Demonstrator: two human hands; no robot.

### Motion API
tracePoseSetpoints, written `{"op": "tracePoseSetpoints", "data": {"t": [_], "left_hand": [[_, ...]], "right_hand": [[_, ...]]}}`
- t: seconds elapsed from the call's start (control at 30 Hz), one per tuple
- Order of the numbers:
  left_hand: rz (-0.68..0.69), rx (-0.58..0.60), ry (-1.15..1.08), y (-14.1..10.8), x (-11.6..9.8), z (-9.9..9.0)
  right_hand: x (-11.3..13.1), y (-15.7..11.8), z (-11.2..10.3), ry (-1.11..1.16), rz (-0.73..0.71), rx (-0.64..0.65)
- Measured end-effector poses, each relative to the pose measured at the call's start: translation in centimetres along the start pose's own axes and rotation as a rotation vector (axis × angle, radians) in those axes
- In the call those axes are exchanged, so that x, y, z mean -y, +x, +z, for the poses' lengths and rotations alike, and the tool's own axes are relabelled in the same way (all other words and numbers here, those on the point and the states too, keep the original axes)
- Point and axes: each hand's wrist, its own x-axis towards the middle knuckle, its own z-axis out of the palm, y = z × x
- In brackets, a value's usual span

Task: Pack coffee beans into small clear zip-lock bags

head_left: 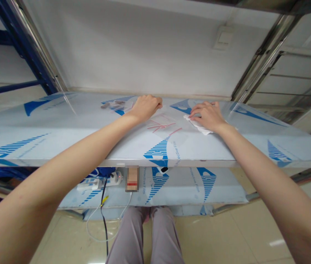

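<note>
My left hand (147, 107) rests near the back of the film-covered shelf (122, 143), its fingers curled closed; what they hold, if anything, is hidden. Just in front of it lies a clear plastic piece with thin red strips (160, 126). Another clear piece with dark parts (113, 105) lies left of this hand. On the right, my right hand (207, 114) lies over a crumpled white tissue (200, 126), its fingers bent and pressed onto it.
A white wall (144, 51) stands behind the shelf, with metal posts at both sides. On the lower shelf (182, 187) are a power strip (89, 184), a phone-like device (132, 179) and cables hanging down.
</note>
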Motion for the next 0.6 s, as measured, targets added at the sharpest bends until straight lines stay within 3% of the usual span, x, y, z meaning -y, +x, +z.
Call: {"op": "tracePoseSetpoints", "data": {"t": [0.4, 0.6], "left_hand": [[0.034, -0.034, -0.069, 0.3, 0.6, 0.1], [0.042, -0.035, -0.054, 0.2, 0.4, -0.1]], "right_hand": [[0.4, 0.1, -0.3, -0.041, 0.011, 0.022], [-0.3, 0.1, 0.8, -0.019, -0.012, -0.005]]}}
